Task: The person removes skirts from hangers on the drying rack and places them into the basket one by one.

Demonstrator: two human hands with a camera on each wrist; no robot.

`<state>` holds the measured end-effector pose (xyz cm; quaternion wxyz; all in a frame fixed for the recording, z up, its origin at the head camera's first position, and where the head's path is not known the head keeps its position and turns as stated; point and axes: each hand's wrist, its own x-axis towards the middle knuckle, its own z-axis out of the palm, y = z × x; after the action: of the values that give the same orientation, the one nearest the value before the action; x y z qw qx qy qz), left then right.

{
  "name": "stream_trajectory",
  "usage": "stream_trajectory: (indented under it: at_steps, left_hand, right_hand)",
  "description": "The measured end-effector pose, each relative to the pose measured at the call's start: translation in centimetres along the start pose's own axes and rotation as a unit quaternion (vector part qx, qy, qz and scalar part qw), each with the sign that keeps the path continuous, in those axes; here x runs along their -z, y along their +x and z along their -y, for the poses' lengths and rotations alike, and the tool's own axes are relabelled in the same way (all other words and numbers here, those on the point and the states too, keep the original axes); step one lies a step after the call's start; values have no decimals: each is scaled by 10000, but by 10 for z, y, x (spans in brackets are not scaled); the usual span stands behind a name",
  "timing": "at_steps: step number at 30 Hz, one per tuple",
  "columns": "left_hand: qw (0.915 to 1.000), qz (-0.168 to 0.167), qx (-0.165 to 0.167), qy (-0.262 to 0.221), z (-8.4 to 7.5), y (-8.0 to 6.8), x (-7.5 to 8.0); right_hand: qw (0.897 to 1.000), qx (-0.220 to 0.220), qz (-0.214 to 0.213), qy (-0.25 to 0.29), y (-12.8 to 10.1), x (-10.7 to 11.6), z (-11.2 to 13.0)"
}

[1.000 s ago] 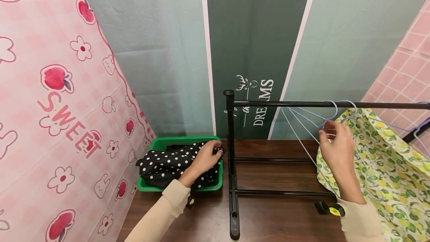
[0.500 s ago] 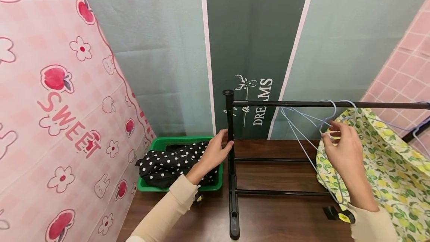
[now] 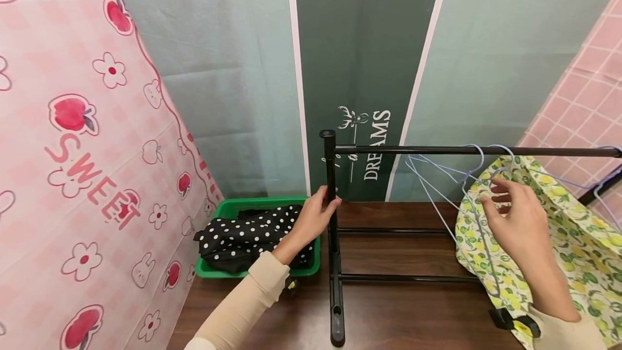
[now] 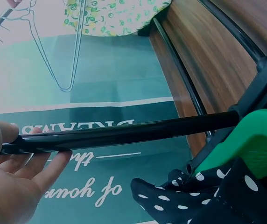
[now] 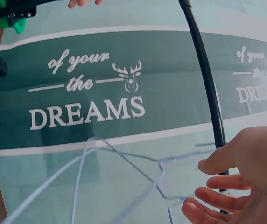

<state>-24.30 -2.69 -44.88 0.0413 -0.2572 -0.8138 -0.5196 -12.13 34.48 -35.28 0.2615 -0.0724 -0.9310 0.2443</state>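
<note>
Rack (image 3: 332,231) stands mid-frame on the bench (image 3: 389,317), its top rail (image 3: 476,150) running off to the right edge. Far left, a pink curtain (image 3: 73,150) fills the frame; next along, a green bin (image 3: 228,209) holds a polka-dot cloth (image 3: 243,236). Now the left hand (image 3: 311,219) wraps the rack's upright post, fingers (image 4: 45,168) curled round the black tube in the left wrist view, a firm grasp. That looks like the right way to brace: hold the post steady so the rail doesn't wobble while the other hand works. Moving right, blue wire hangers (image 3: 437,177) dangle from the rail, and a lemon-print cloth (image 3: 559,242) hangs from one of them. Right hand (image 3: 517,220) hovers at the hanger necks, fingers (image 5: 227,179) spread and relaxed, gripping nothing, tips just beside the wire. Best to pinch one hook only, so the neighbours don't tangle.
</note>
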Motion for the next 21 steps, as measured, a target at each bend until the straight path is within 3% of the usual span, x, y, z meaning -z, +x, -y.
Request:
stream_trajectory:
  at_steps: [10,21]
  left_hand:
    - [9999,75,-38,79,1,-2,-2]
    - [9998,66,-159,56,4,1,-3]
  right_hand:
    - [9994,-255,41,-211,8,20,-20]
    - [9955,-719,-284,-541,12,36,-52]
